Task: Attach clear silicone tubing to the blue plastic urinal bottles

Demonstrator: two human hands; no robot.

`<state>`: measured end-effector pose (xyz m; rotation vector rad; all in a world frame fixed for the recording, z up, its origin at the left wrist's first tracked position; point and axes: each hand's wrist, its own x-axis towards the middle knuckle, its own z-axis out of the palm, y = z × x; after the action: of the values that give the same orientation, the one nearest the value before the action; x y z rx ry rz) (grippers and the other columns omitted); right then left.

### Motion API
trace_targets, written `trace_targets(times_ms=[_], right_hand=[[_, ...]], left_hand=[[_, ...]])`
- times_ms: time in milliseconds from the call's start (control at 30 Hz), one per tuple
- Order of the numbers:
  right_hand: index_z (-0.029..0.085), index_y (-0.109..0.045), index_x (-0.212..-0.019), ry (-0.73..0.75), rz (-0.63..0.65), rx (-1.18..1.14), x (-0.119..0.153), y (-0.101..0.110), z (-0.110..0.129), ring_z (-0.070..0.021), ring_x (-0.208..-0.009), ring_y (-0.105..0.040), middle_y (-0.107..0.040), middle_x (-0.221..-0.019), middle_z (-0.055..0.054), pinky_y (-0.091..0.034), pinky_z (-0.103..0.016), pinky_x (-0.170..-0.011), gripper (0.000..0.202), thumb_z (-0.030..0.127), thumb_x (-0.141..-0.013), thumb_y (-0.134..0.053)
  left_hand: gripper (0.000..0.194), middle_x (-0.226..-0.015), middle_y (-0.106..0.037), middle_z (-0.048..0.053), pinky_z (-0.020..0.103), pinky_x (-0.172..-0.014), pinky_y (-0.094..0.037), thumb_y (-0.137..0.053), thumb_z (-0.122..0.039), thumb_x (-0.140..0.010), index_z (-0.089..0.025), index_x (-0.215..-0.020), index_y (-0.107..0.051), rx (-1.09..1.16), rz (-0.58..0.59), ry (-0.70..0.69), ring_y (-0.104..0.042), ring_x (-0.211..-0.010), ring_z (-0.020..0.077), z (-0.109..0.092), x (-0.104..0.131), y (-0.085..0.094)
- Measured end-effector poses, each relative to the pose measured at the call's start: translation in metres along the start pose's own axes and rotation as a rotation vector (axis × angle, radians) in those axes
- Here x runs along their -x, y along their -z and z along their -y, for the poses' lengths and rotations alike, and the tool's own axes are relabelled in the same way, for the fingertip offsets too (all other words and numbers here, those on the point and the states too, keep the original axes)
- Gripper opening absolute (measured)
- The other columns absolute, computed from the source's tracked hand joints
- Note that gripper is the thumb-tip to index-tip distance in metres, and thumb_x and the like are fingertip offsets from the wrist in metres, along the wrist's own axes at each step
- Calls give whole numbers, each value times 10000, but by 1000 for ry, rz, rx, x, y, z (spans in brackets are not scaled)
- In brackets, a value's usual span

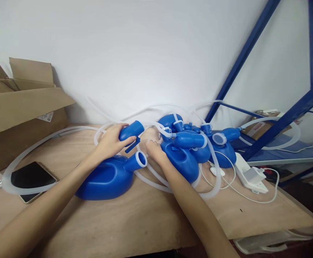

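My left hand is wrapped round a blue tubular spout, with a narrow blue clip showing under it. Below that hand a blue plastic urinal bottle lies on its side, its open neck ringed in white and pointing right. My right hand has its fingers closed beside the other blue urinal bottles. Whatever it pinches is hidden, though something pale and translucent shows at the fingertips. Clear hose loops around both hands and runs among the bottles.
On the left stand an open cardboard box and a black phone, crossed by hose. At the right are a white power strip with a charger and cable, and a blue metal rack. A white wall rises behind the wooden table.
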<state>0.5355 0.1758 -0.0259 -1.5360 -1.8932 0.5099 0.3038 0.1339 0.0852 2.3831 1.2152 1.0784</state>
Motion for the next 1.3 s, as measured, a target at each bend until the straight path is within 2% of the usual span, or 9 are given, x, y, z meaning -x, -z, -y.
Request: trace_targets(times_ms=[100,233,367,500,633,900,1100,1200,1300], right_hand=[[167,-709,-1162,-5,-27,-2,8,12,9,-257,-1115,-692,-707,-1223,-127,-582,-434,-967,229,301,-977,-713],[118,-762,-1037,-73,-90,72,12,39,28,-334,-1176,-661,-743,-1132,-194,-482,-495,-1083,257,20,-846,-621],[151,-734,-1227,0,-148,17,10,73,55,-205,-1086,-655,-723,-1153,-106,-493,-363,-1054,513,4,-831,-442],[206,-760,-1057,137,-330,-584,16,98,84,-105,-653,-516,-563,-820,22,-474,-232,-672,461,88,-761,-427],[208,-694,-839,179,-393,-1123,25,110,104,-81,-582,-405,-410,-727,56,-405,-208,-586,265,113,-665,-518],[209,-691,-860,62,-310,-1114,24,106,104,-90,-636,-442,-457,-750,55,-440,-212,-634,300,105,-627,-533],[265,-717,-1070,323,-376,-869,31,96,119,-114,-704,-504,-559,-857,27,-486,-243,-694,302,205,-833,-540],[352,-591,-1376,388,-483,-789,39,97,130,-139,-814,-602,-633,-1102,-10,-546,-290,-776,430,345,-948,-562],[456,-384,-1552,443,-619,-682,49,99,132,-196,-1108,-658,-487,-1509,-30,-577,-351,-901,620,487,-969,-593]], left_hand=[[693,-1309,-714,160,475,-1041,-499,-659,-667,-860,-158,-1328,-623,-6,25,1,-655,-1213,355,0,0,1],[661,-1273,-733,140,475,-1024,-510,-664,-678,-831,-183,-1268,-654,21,20,34,-665,-1185,354,0,-2,0],[675,-1255,-743,124,480,-1032,-514,-691,-680,-799,-197,-1269,-668,67,10,100,-680,-1154,346,-2,-4,4],[682,-1210,-756,93,420,-875,-596,-723,-672,-777,-222,-1287,-678,145,-11,228,-718,-1044,317,-3,-4,10],[702,-1199,-760,100,336,-617,-597,-756,-660,-777,-217,-1315,-672,324,23,291,-734,-883,276,0,-4,10],[711,-1298,-739,102,450,-982,-585,-791,-633,-769,-218,-1335,-673,235,49,-129,-711,-1124,336,-18,8,16],[571,-1330,-727,87,456,-1112,-510,-751,-518,-866,-261,-1369,-670,-26,30,-483,-681,-1226,309,-26,15,20],[553,-1329,-721,95,462,-1078,-544,-744,-484,-879,-288,-1389,-657,-86,-16,-598,-692,-1212,312,-24,19,20],[587,-1354,-708,106,453,-1009,-587,-728,-416,-910,-327,-1471,-576,-150,-75,-724,-708,-1195,308,-26,23,25]])
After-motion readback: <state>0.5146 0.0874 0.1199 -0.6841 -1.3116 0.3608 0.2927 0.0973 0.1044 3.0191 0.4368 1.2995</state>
